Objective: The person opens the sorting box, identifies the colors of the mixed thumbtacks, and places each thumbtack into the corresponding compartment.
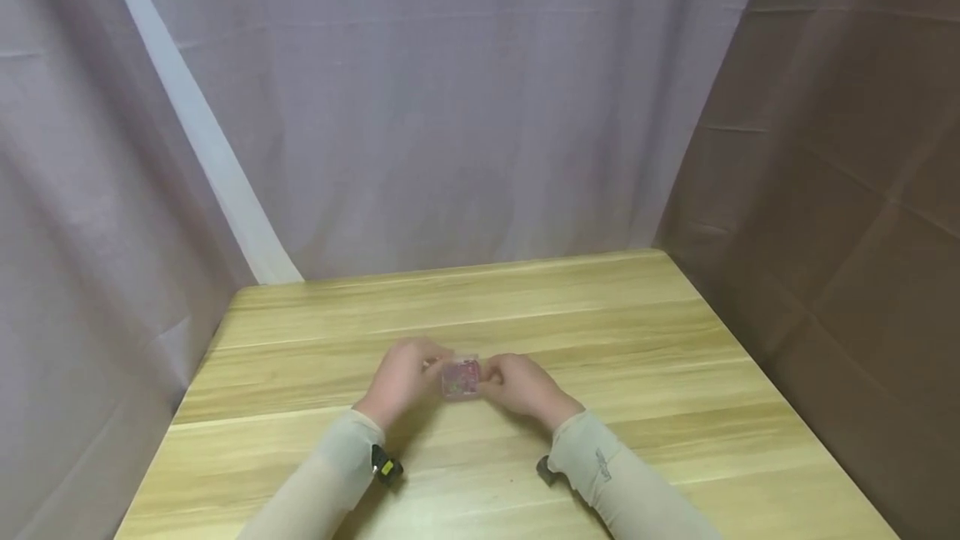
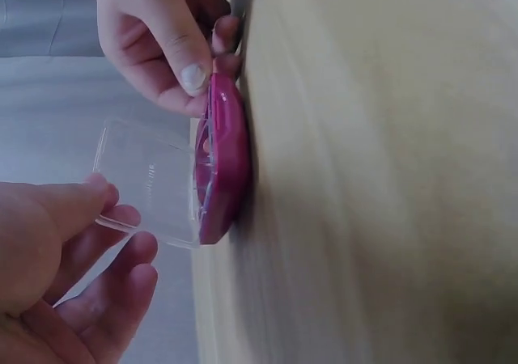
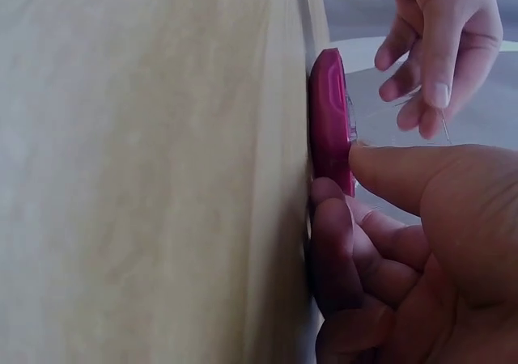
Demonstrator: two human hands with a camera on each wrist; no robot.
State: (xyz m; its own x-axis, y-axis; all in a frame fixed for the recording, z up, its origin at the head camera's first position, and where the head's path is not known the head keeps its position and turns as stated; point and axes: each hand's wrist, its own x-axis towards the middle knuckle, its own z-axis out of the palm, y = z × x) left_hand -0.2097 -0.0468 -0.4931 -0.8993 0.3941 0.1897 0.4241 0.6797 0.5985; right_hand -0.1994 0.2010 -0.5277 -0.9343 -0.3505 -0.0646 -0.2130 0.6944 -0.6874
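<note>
A small pink case (image 2: 231, 158) with a clear plastic lid (image 2: 150, 174) is between the two hands, low over the middle of the table. The lid stands raised from the pink base, with faint lettering on it. My left hand (image 1: 402, 377) pinches the lid's outer edge between thumb and fingers. On the other side, my right hand (image 1: 527, 387) grips the end of the pink base, thumb on top and fingers at the side and below. Seen from the right wrist, the base (image 3: 330, 117) lies close to the tabletop. What lies inside the case is too small to tell.
The wooden table (image 1: 315, 323) spreads around both hands, with its far edge against a grey curtain (image 1: 450, 123). A brown curtain (image 1: 847, 190) hangs along the right side. A strap with a small dark device (image 1: 387, 467) sits at the left wrist.
</note>
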